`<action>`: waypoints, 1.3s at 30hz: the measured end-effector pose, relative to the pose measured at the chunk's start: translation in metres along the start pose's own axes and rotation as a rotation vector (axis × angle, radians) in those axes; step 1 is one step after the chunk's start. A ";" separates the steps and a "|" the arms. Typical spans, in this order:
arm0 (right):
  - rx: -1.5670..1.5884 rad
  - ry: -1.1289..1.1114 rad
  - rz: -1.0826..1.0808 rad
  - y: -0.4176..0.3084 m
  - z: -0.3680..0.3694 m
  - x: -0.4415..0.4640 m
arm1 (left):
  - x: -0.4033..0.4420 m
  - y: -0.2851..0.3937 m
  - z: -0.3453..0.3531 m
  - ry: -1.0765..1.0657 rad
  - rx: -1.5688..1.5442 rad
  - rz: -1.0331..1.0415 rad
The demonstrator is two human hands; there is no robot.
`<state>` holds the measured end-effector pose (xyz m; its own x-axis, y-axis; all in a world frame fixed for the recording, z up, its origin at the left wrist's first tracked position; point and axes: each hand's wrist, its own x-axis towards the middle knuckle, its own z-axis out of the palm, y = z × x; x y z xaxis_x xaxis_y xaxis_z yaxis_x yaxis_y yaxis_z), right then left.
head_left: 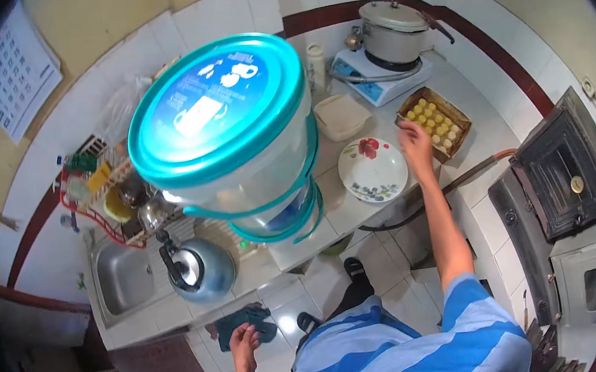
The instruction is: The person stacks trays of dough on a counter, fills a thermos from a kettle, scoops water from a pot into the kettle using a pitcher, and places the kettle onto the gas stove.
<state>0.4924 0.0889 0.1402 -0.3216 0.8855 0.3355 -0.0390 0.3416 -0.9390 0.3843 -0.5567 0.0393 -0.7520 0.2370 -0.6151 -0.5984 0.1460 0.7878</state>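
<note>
My right hand (pixel 415 145) is between the floral plate (pixel 373 170) and a rectangular tray (pixel 463 139) of small yellow dough balls (pixel 432 121). Its fingers are loosely bent and apart beside the tray's near left corner, with nothing visible in them. Low at the left, my left hand (pixel 244 345) hangs in front of the counter, fingers slightly curled and apart. A dark green cloth (pixel 262 324) shows just behind it; whether they touch is not clear.
Stacked clear buckets with a teal lid (pixel 272 56) stand left of the plate. A kettle (pixel 208 270), sink (pixel 121 276) and dish rack (pixel 100 227) are farther left. Behind are a square container (pixel 341 116) and a pot (pixel 392 32) on a cooktop (pixel 382 88). An open oven door (pixel 564 170) is right.
</note>
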 end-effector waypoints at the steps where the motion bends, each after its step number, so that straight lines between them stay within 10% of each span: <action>1: -0.027 -0.042 -0.088 0.003 0.018 0.022 | 0.005 0.006 0.001 0.007 -0.025 0.014; 19: -0.914 -0.603 -0.653 0.021 0.249 0.361 | -0.012 0.028 0.210 0.209 -0.150 -0.086; 33: -0.855 -0.660 -0.871 -0.054 0.189 0.323 | -0.022 0.114 0.283 -0.571 0.202 0.020; 39: -0.861 -0.543 -0.989 -0.170 0.116 0.230 | -0.019 0.164 0.347 -0.700 0.325 0.435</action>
<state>0.3156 0.1985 0.3685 -0.8271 0.0102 0.5620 0.0576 0.9961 0.0667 0.3964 -0.2035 0.1917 -0.4895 0.8527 -0.1823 -0.1106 0.1467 0.9830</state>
